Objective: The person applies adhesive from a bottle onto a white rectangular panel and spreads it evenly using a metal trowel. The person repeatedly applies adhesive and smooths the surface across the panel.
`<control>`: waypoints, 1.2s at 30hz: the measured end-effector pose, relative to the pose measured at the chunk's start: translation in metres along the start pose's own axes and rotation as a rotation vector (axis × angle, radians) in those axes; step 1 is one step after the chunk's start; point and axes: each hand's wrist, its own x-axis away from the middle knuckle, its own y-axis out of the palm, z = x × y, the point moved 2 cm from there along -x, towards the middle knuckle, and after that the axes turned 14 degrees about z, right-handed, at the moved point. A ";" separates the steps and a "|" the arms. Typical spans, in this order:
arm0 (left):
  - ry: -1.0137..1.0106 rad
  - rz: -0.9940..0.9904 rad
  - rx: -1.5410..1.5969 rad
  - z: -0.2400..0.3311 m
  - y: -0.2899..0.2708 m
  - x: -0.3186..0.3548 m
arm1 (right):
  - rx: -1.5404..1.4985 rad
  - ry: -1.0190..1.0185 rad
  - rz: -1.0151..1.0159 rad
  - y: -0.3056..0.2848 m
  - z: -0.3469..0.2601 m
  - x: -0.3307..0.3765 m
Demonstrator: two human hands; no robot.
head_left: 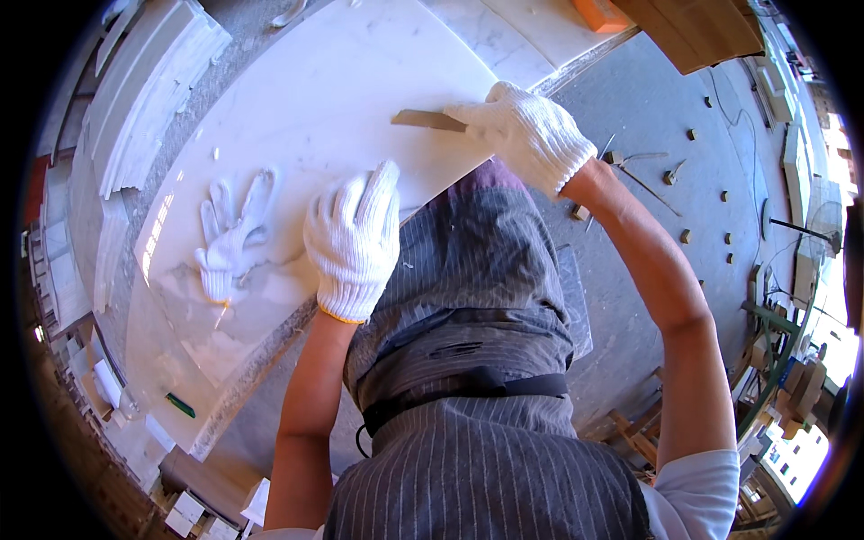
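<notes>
A large polished white stone slab (pixel 342 81) with grey veins spreads out in front of me. My right hand (pixel 526 130), in a white knit glove, grips one end of a flat, narrow tan strip (pixel 427 119), perhaps a scraper blade. The strip points left over the slab near its right-hand edge. My left hand (pixel 355 234), gloved as well, rests flat near the slab's near edge with its fingers stretched out and nothing in them. To its left on the slab lies a loose white glove (pixel 234 234).
White stone strips (pixel 162 99) are stacked at the far left. A green object (pixel 180 405) lies at the lower left. A cardboard box (pixel 693 31) and an orange item (pixel 601 13) stand at the top right. Small blocks (pixel 670 177) and cables are scattered on the grey floor (pixel 630 99).
</notes>
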 end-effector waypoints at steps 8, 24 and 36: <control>-0.007 -0.006 -0.001 0.001 0.000 -0.001 | 0.031 0.010 -0.057 0.004 -0.002 0.003; 0.003 -0.002 0.006 0.000 0.001 -0.001 | 0.054 -0.080 0.006 -0.001 0.010 -0.004; -0.003 0.004 0.009 0.001 0.000 -0.002 | -0.068 -0.070 0.060 0.008 0.027 0.003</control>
